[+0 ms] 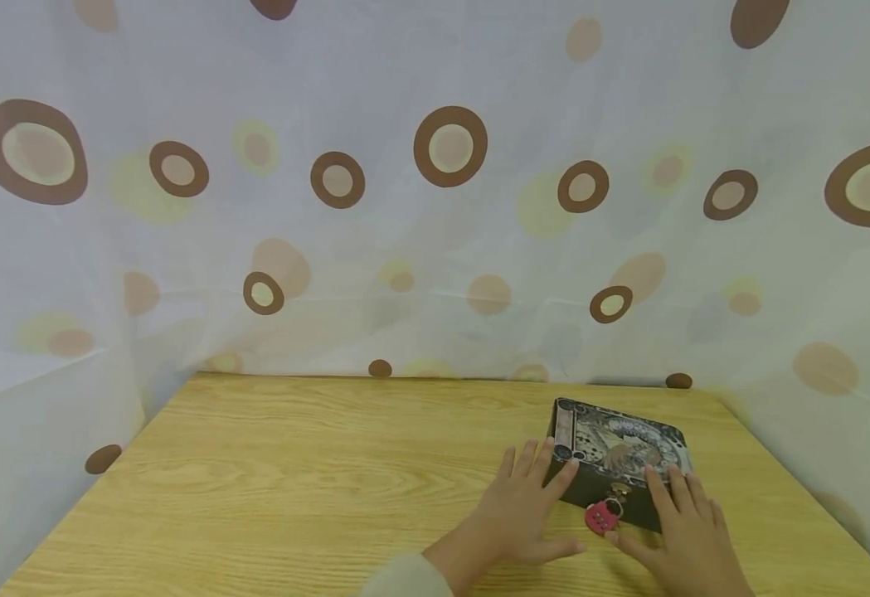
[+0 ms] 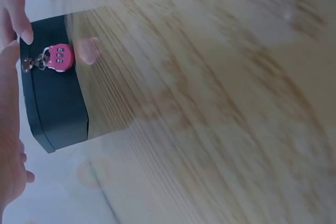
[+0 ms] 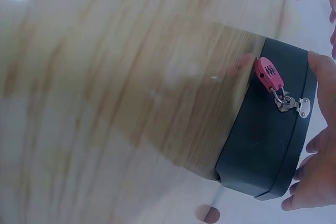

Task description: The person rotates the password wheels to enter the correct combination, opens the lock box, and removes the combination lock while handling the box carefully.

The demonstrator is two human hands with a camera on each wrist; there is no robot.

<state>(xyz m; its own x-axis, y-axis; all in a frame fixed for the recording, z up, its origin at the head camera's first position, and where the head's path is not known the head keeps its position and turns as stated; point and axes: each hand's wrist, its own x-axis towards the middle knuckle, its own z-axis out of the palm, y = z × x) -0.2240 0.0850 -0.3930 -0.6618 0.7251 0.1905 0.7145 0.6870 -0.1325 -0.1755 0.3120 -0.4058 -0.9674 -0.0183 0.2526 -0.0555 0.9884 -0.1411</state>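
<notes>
A dark tin box [image 1: 587,482] with a printed clockwork-style lid sits at the right of the table. A pink combination padlock [image 1: 602,517] hangs from the metal clasp [image 1: 619,490] on its front; its number dials show in the left wrist view [image 2: 61,57]. My left hand [image 1: 517,510], fingers spread, is at the box's front left corner. My right hand [image 1: 692,535] has its fingertips at the lid's front right edge, the thumb near the padlock. Neither hand grips anything. Whether the left fingertips touch the box, I cannot tell. The lid is down.
The wood-grain table [image 1: 270,473] stretches to the left of the box. A pale curtain [image 1: 405,232] with brown and yellow dots stands behind it and along both sides. A light sleeve [image 1: 408,578] covers the left forearm.
</notes>
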